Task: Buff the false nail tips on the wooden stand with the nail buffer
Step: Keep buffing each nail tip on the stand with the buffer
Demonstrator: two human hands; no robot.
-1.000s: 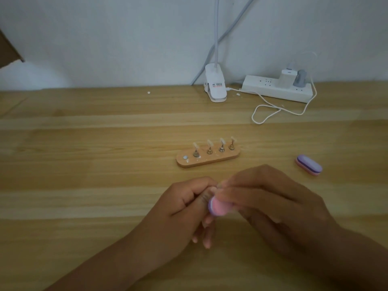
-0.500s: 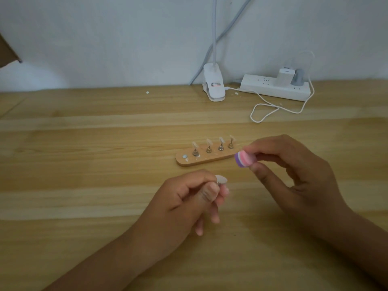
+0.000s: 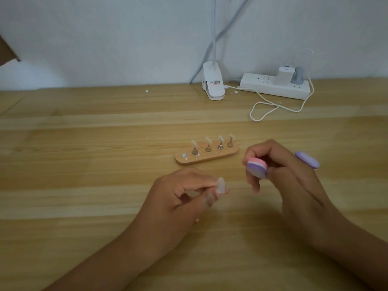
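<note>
- The loose false nail tip [image 3: 220,185] is off its holder, pinched between the thumb and fingers of the left hand [image 3: 178,198], held up a bit over the desk [image 3: 84,164] on the near side of the stand.
- The nail buffer [image 3: 256,166], a chunky pink, white and purple one, is in the right hand [image 3: 289,175], fingers curled round it. It's just to the right of the tip, not touching it.
- The wooden stand [image 3: 206,157] lies flat just behind both hands. Four more tips [image 3: 220,138] stick up on little metal holders, and the leftmost spot only shows a bare silver disc [image 3: 184,155].
- A second purple buffer [image 3: 307,160] lies on the desk behind the right hand, partly hidden by it.
- Way back by the wall: a white lamp clip [image 3: 213,84], a power strip [image 3: 262,86] with two plugs in it, and a looped white cable [image 3: 264,108].
</note>
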